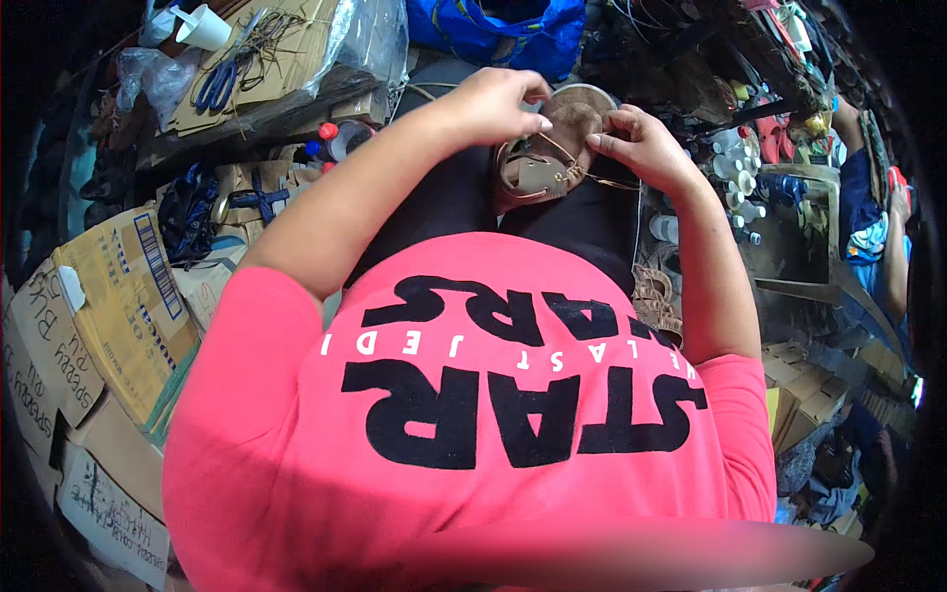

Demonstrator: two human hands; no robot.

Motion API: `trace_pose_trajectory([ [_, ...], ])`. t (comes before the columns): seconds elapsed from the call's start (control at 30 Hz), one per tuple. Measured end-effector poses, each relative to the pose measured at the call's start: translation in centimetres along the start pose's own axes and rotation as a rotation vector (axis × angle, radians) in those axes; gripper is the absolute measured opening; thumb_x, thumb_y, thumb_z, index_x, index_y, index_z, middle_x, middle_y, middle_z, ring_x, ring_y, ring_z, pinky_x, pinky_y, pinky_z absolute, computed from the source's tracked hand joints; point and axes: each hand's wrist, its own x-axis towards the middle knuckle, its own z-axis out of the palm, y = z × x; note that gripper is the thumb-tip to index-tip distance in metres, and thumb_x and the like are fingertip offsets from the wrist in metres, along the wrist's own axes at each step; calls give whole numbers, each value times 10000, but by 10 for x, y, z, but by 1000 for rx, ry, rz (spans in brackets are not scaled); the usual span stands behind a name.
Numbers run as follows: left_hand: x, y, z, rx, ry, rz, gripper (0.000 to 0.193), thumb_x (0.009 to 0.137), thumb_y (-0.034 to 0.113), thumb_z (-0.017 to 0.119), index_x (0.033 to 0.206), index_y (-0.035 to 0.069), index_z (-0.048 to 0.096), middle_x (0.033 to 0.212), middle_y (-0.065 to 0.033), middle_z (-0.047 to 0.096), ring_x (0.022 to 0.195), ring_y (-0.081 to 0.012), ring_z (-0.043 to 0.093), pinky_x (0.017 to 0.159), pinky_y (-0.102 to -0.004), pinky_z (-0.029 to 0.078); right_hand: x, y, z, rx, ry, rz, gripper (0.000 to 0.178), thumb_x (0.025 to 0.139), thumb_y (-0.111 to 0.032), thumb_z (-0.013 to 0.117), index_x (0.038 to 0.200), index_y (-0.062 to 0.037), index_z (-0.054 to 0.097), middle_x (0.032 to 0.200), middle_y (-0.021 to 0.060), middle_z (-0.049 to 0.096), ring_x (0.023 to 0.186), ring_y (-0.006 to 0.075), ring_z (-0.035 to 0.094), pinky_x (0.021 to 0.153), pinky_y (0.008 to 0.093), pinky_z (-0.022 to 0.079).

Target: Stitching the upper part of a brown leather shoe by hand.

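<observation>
A brown moccasin-style shoe (pixel 541 176) rests on my lap across dark trousers, its toe toward me. Its opening shows a fuzzy tan lining. A thin tan shoelace (pixel 564 155) runs loosely over the upper, and a loose strand (pixel 614 183) sticks out to the right. My left hand (pixel 501 103) is above the shoe's left side with curled fingers; the lace leads up to its thumb tip, though the grip itself is partly hidden. My right hand (pixel 646 146) pinches the shoe's right edge between thumb and fingers.
Cardboard boxes (pixel 123 306) crowd the left. Scissors (pixel 219 84) with blue handles lie on stacked brown sheets. A blue bag (pixel 498 35) stands ahead. Several white bottles (pixel 735 173) are to the right, near another person's arm (pixel 896 247). More brown footwear (pixel 656 296) lies by my right side.
</observation>
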Motion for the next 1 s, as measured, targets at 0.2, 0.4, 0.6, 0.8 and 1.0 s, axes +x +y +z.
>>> trace_pose_trajectory([
  [0.2, 35, -12, 14, -104, -231, -101, 486, 694, 230, 770, 1074, -9, 584, 1012, -141, 656, 938, -222, 627, 782, -351, 475, -2, -8, 5, -104, 62, 36, 249, 820, -214, 713, 884, 10, 627, 892, 15, 492, 827, 96, 505, 735, 259, 433],
  [0.4, 28, -3, 14, 175, -176, 9, 356, 658, 201, 770, 926, 14, 630, 867, -159, 671, 846, -295, 651, 727, -385, 489, 5, 10, 7, -178, 116, 14, 340, 720, -340, 765, 906, -67, 685, 840, 74, 588, 791, 207, 610, 718, 316, 476],
  [0.6, 20, -4, 12, 67, 156, 199, 429, 706, 224, 738, 1085, 99, 580, 1109, -136, 567, 1063, -294, 532, 910, -370, 426, 0, -9, 23, -158, 252, -84, 304, 721, -279, 764, 912, -67, 659, 832, 80, 580, 750, 202, 587, 687, 310, 476],
  [0.8, 39, -11, 25, -162, -47, 213, 392, 717, 228, 742, 1040, 63, 592, 1009, -106, 553, 980, -214, 540, 864, -340, 435, -18, -22, 12, 8, 240, -156, 271, 797, -238, 699, 926, -9, 632, 782, 88, 557, 691, 189, 538, 640, 314, 459],
  [1.0, 41, -3, 33, -294, -100, 270, 283, 731, 201, 750, 924, 54, 604, 947, -66, 465, 779, -136, 531, 732, -275, 462, -27, -35, 15, -255, -86, -90, 210, 837, -166, 627, 792, 34, 579, 634, 103, 458, 609, 157, 466, 556, 324, 383],
])
